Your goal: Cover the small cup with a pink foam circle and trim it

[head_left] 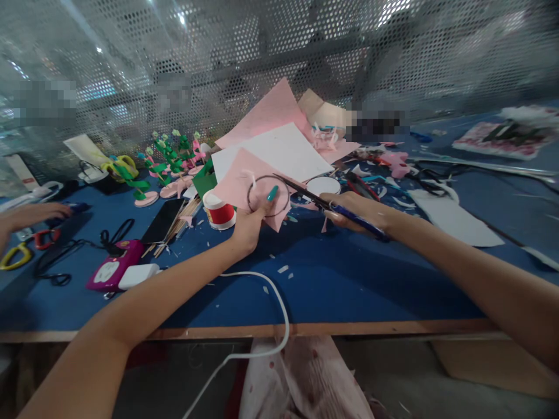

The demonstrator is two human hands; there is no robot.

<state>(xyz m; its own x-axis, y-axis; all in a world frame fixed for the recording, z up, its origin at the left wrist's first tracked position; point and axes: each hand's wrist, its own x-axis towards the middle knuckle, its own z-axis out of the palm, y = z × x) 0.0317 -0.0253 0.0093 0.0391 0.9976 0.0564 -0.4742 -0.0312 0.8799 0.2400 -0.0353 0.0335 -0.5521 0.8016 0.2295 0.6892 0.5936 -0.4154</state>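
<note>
My left hand (251,224) pinches a pink foam sheet (238,183) with a dark circle drawn on it, thumb on top. My right hand (353,212) grips blue-handled scissors (314,198); the blades point left and meet the sheet's right edge by the circle. Both hands hover over the blue table (349,279). More pink and white sheets (279,145) lie just behind.
A red-and-white tape roll (219,212), sticks, a black phone (163,220) and a pink box (114,269) lie left. Green-and-pink foam flowers (168,157) stand at the back left. Another person's hand (26,216) is at far left near yellow scissors (15,255). A white cable (279,314) hangs over the front edge.
</note>
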